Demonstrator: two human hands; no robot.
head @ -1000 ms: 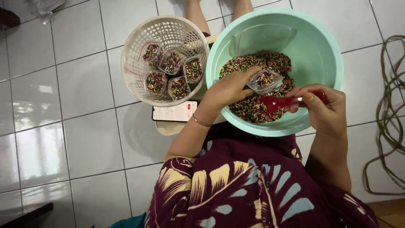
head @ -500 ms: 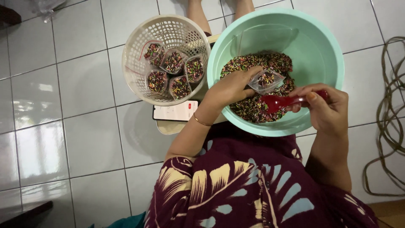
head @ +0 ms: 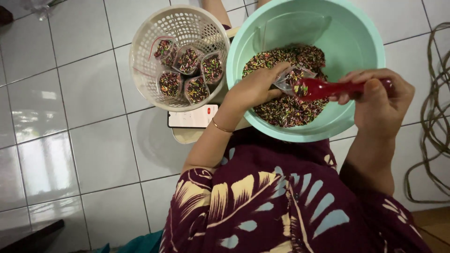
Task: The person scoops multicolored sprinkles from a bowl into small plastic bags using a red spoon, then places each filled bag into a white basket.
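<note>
The left hand (head: 255, 86) is pinching open a small clear plastic bag (head: 291, 78), gripping it at the mouth, while the right hand (head: 382, 96) is clenching the handle of a red spoon (head: 323, 88) whose bowl is tipping a load of multicoloured sprinkles (head: 286, 110) at the bag's opening. The bag is lying just ahead of the left fingertips, above the heap of sprinkles inside the mint-green bowl (head: 356, 51). It is looking thin, limp and very light, likely to sag or fold shut unless held by its rim, so the top edge is probably the best place to grip; the sprinkles are loose and would scatter easily. The spoon is seeming stiff and light. The bowl's tall wall is curving close around both hands, leaving room mostly upward. To the left of the left wrist a white mesh basket (head: 140, 61) is holding filled bags (head: 187, 60), with a phone (head: 192, 117) lying just below it on the tiled floor (head: 70, 140).
</note>
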